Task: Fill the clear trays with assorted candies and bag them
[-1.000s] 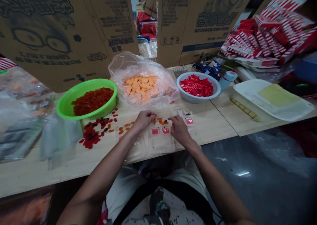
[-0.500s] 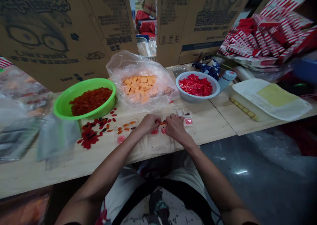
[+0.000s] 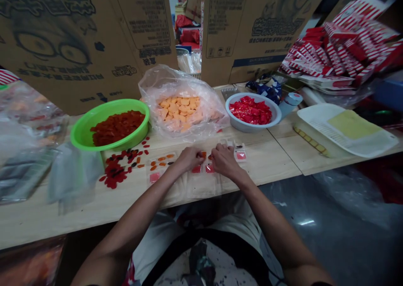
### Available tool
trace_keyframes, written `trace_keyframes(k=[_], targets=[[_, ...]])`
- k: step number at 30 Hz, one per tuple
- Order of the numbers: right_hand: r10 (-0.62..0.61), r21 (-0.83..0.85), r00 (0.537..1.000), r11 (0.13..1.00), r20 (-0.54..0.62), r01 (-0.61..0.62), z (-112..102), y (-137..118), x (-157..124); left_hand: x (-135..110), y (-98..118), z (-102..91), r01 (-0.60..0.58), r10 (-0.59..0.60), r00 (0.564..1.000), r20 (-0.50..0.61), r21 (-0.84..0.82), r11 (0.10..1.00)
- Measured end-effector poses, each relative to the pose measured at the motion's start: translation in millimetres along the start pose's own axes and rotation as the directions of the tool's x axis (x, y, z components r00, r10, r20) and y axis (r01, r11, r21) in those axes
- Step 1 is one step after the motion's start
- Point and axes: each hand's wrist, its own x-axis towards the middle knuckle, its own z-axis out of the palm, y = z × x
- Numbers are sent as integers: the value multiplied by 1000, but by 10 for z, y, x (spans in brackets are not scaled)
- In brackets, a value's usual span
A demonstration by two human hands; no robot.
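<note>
Orange pieces (image 3: 162, 158) at left; left hand (image 3: 189, 158) curled, fingertips at single orange piece (image 3: 204, 155) by far end of clear tray (image 3: 203, 186); right hand (image 3: 223, 157) curled just beside. Can't tell what either grips. I'd pinch lightly, forearms off the tray.

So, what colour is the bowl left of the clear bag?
The bowl is bright green, best seen in the head view.
</note>
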Motion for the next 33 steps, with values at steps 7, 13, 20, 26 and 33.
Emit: trace_keyframes(k=[7, 13, 20, 26, 33], targets=[[-16, 9, 1000, 1000, 12, 15, 22, -23, 7, 4, 9, -36, 55, -53, 995, -88, 19, 998], [0, -3, 997, 1000, -73, 0, -48, 34, 114, 45, 8, -89, -9, 13, 995, -96, 45, 999], [7, 14, 997, 1000, -74, -6, -88, 170, 136, 18, 5, -97, -22, 24, 999, -31, 69, 997], [-78, 80, 996, 993, -46, 82, -3, 151, -61, -71, 91, -71, -12, 12, 1000, -3, 96, 995], [-13, 130, 999, 991, -31, 17, 69, 105, -61, -47, 106, -10, 22, -22, 1000, 1, 106, 994]])
